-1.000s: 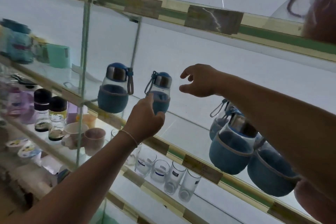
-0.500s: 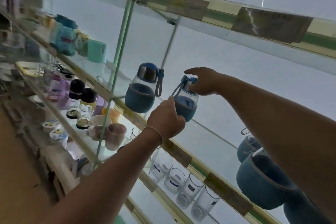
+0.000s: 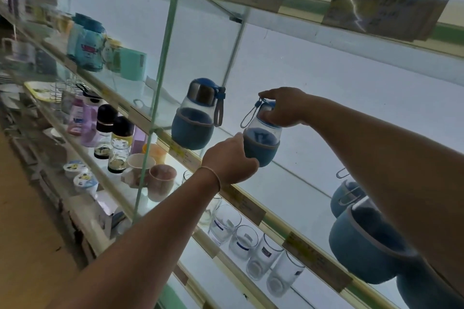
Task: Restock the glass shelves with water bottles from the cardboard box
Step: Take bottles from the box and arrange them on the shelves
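- Bottles in blue sleeves (image 3: 369, 248) sit nearest, low and right of the held water bottle (image 3: 261, 143), partly behind the right arm
- Left hand (image 3: 229, 160) grasps the held bottle's blue sleeve from below
- Right hand (image 3: 283, 108) grips its cap from above
- Glass shelf (image 3: 288, 183) lies just under the bottle
- Second water bottle (image 3: 195, 118) stands just left of it on that shelf

Small sleeved water bottle (image 3: 261, 142) over front edge of middle glass shelf (image 3: 253, 199), left hand (image 3: 229, 162) at its base, right hand (image 3: 285, 108) on its cap. Larger sleeved bottle (image 3: 195, 116) stands on same shelf to its left, beside glass divider (image 3: 160, 98). More sleeved bottles (image 3: 364, 246) far right. Clear drinking glasses (image 3: 251, 246) on shelf below; mugs (image 3: 160, 178) left of them
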Motion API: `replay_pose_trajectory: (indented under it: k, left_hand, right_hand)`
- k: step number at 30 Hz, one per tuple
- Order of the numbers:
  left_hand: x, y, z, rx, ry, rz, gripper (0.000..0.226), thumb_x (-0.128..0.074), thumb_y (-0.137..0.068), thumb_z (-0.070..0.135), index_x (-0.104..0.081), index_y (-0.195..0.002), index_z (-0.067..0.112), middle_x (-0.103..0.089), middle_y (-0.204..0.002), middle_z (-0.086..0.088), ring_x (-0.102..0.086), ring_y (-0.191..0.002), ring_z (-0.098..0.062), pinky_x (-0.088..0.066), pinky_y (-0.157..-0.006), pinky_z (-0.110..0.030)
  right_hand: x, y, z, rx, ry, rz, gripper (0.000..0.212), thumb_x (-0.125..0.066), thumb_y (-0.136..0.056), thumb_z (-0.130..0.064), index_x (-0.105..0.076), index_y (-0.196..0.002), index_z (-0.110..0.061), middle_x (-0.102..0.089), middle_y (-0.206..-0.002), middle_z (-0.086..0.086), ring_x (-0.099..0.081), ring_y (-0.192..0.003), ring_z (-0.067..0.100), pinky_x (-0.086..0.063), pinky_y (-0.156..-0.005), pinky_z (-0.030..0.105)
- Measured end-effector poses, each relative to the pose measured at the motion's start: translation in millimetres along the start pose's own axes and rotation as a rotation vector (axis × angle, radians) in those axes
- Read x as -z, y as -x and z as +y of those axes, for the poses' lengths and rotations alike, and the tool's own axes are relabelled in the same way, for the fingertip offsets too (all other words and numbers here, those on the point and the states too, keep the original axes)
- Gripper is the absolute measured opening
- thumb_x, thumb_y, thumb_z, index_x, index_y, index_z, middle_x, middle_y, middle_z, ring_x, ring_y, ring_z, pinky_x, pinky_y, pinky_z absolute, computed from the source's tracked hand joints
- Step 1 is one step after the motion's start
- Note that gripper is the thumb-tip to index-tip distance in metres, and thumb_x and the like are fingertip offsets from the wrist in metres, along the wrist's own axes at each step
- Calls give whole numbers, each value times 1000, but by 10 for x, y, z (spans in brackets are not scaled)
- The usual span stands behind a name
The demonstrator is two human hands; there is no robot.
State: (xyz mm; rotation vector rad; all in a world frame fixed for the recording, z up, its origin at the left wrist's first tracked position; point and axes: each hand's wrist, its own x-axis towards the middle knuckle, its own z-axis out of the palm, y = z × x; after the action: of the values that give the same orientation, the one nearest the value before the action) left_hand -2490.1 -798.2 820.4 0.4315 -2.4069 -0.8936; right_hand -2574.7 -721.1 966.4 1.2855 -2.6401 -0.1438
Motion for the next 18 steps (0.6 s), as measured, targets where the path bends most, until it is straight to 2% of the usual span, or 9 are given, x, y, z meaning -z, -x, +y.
replay_pose_trajectory:
  k: [2, 4, 6, 11, 14, 16, 18]
  left_hand:
    - [12, -1, -1, 2, 16, -17, 58, -59, -86, 31, -38, -138, 17, -53, -138, -4, -53, -121, -23, -37, -86, -25]
    - [30, -7, -10, 0, 53, -41, 53, -59, -85, 29, -43, -134, 17, -56, -133, -5, -55, -112, -21, -38, -84, -25]
    - [47, -27, -22, -2, 119, -73, 45, -59, -83, 26, -49, -126, 18, -60, -125, -4, -54, -102, -17, -39, -79, -26]
    - [68, -30, 5, -43, 192, -145, 47, -54, -74, 27, -61, -118, 12, -67, -117, -6, -61, -108, -21, -51, -89, -34]
    - [55, -14, 64, -41, 219, -185, 41, -54, -74, 25, -64, -110, 8, -69, -108, -9, -63, -100, -23, -54, -87, -37]
    - [42, -11, 145, -10, 274, -207, 33, -57, -74, 23, -64, -100, 3, -68, -98, -15, -62, -92, -28, -51, -76, -35]
    - [24, -6, 237, 21, 338, -251, 36, -58, -71, 24, -63, -96, -2, -66, -96, -21, -61, -91, -33, -46, -70, -34]
  right_hand:
    - [11, 12, 57, -28, -41, 27, 67, -56, -93, -44, -32, -152, -22, -33, -157, 1, -30, -143, 21, -27, -112, 29]
    - [45, 40, 116, -63, -74, 60, 71, -68, -83, -48, -43, -145, -23, -44, -147, 1, -41, -133, 23, -36, -103, 29]
    - [87, 97, 155, -81, -73, 73, 63, -75, -77, -48, -56, -130, -20, -52, -132, 2, -47, -119, 22, -42, -90, 29]
    - [109, 246, 265, -143, -169, 53, 50, -80, -71, -47, -69, -108, -15, -60, -114, 6, -53, -96, 20, -47, -69, 29]
    - [129, 316, 343, -185, -202, 19, 51, -82, -70, -47, -70, -104, -11, -65, -108, 10, -62, -92, 24, -55, -71, 33]
    - [144, 359, 385, -212, -223, -8, 53, -83, -68, -45, -71, -102, -7, -68, -104, 14, -66, -88, 27, -59, -75, 38]
    - [144, 399, 426, -241, -227, -27, 54, -85, -66, -45, -72, -101, -5, -70, -101, 15, -68, -83, 27, -59, -76, 39]
